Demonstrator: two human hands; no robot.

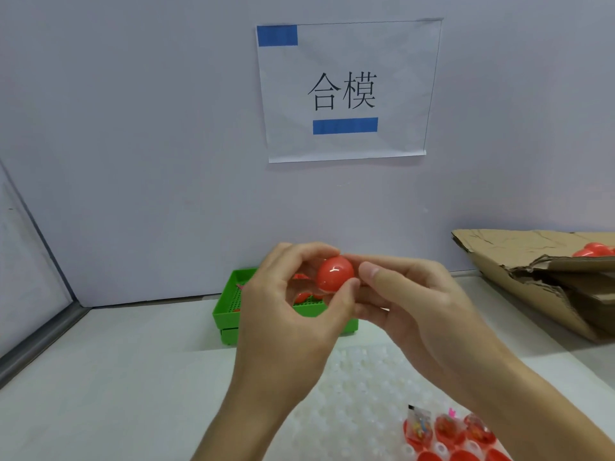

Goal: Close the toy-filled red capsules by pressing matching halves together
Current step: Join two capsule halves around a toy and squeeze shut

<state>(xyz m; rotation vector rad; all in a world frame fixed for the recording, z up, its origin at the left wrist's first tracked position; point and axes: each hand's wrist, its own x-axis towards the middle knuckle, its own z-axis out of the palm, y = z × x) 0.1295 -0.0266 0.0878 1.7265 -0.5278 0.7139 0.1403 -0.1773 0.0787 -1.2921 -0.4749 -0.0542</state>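
I hold one red capsule [334,272] up in front of me, above the table, with both hands on it. My left hand [289,314] curls round its left side, where a clear half shows between the fingers. My right hand [409,304] pinches the red half from the right with thumb and fingertips. Whether the two halves are fully joined I cannot tell. At the bottom right, several open red halves with small toys [447,427] sit in a white dimpled tray [359,387].
A green tray [229,311] with red capsule pieces stands behind my hands near the wall. A torn cardboard box [545,281] at the right holds red capsules [595,249]. A paper sign [346,91] hangs on the wall.
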